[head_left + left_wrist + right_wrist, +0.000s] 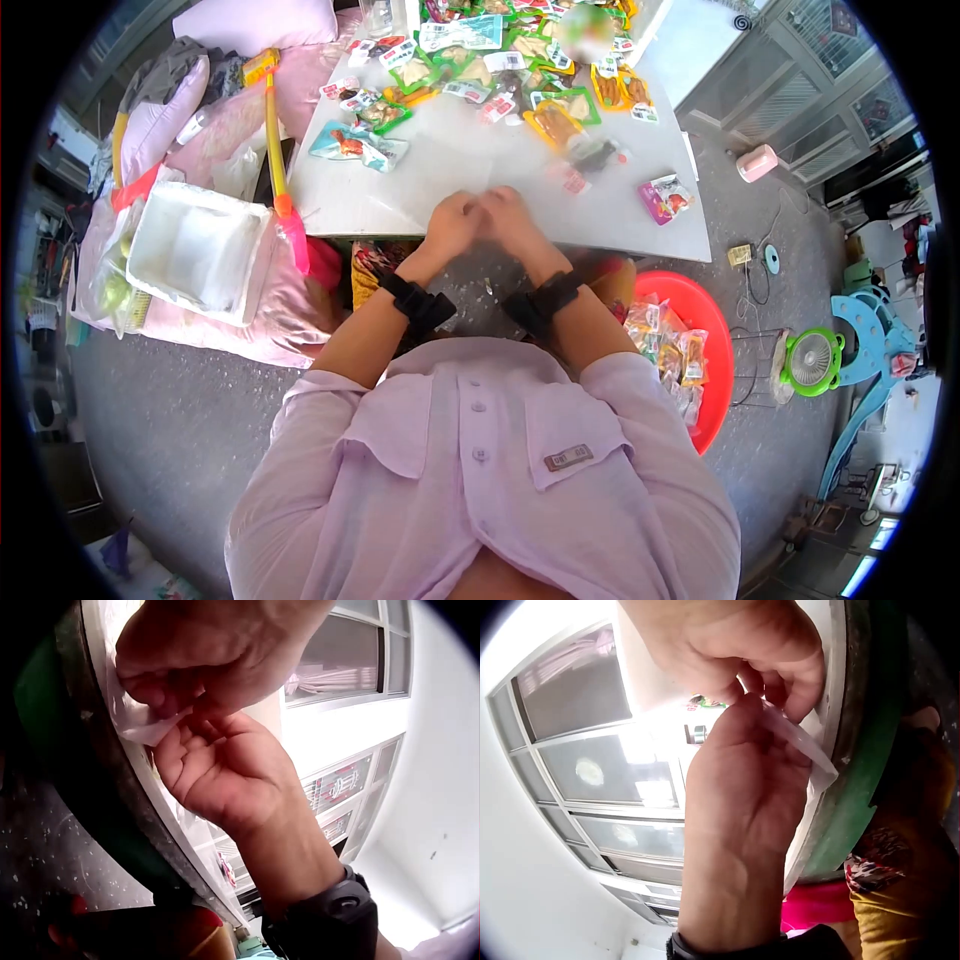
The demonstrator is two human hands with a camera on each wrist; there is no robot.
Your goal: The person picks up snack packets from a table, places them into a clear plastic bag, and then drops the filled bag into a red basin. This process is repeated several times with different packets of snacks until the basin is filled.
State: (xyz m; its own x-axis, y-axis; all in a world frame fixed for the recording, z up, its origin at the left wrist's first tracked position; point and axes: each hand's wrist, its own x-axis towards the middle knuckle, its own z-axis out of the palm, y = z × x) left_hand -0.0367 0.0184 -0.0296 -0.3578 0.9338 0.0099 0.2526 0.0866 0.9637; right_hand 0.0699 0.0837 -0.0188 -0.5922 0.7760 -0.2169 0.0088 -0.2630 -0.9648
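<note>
At the table's near edge, my left hand and right hand meet, with their fingertips close together. Between them is a thin, clear plastic film, perhaps a bag. In the right wrist view, the thumb and fingers of my left hand pinch it. The left wrist view shows the film spreading below the curled fingers of the near left hand, with my right hand pinching at its edge. The fingers partly hide the film. Several snack packets lie beyond the hands.
The white table holds a heap of packets at the far side, a blue-white packet at left and a purple packet at right. A white foam box sits left; a red basin of packets stands right.
</note>
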